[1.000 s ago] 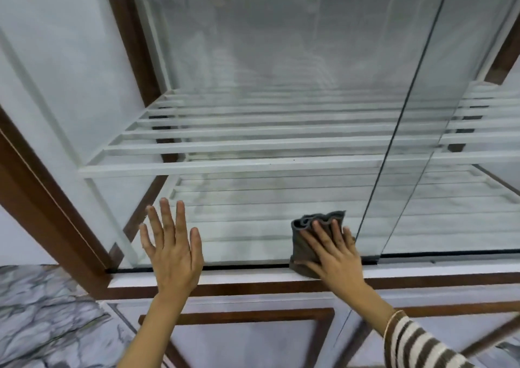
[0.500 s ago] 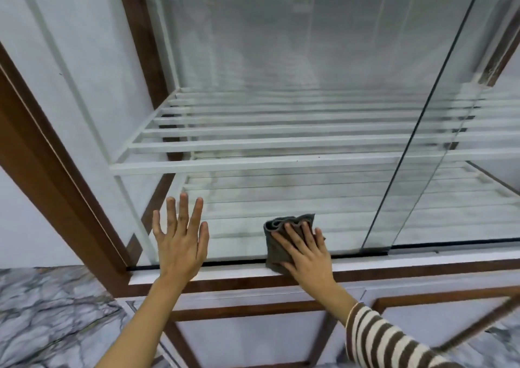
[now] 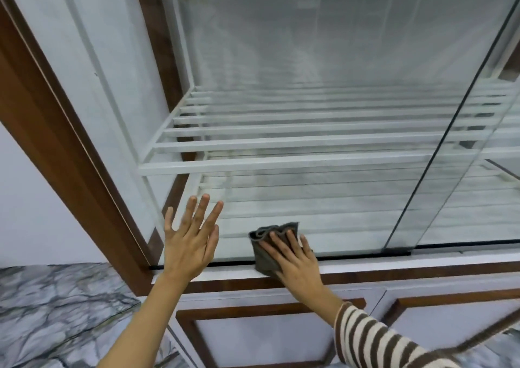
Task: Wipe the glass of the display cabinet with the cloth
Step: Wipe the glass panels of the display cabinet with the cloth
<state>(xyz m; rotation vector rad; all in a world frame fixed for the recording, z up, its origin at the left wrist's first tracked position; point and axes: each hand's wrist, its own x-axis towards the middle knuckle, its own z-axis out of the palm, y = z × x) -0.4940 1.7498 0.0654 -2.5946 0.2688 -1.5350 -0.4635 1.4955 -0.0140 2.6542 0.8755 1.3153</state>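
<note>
Right hand (image 3: 292, 258) pressed flat on the grey cloth (image 3: 267, 244), fingers spread over it, pinning it to the glass (image 3: 309, 204) at the bottom edge of the pane, roughly midway between the bottom-left corner and the dark vertical seam (image 3: 422, 176). Bunched top of the cloth showing above the fingertips, lower part overlapping the white sill (image 3: 394, 263). Left hand (image 3: 191, 244) open, fingers fanned, holding nothing, near the pane's bottom-left corner beside the brown frame (image 3: 70, 156); probably braced against the glass, though contact hard to confirm from this angle. Hazy streaks across the middle of the pane, white slatted shelves (image 3: 281, 165) visible behind. Step in hand, by the look of it: a pass along the bottom strip. Best done with an even, flat palm rather than fingertips, cloth kept folded so a clean face meets the glass, strokes overlapping and carried right into the corner by the frame. Worth keeping the cloth off the black track (image 3: 365, 252) at the base to avoid dragging grime back up. Left hand likely to leave prints, so that patch needs wiping last.
</note>
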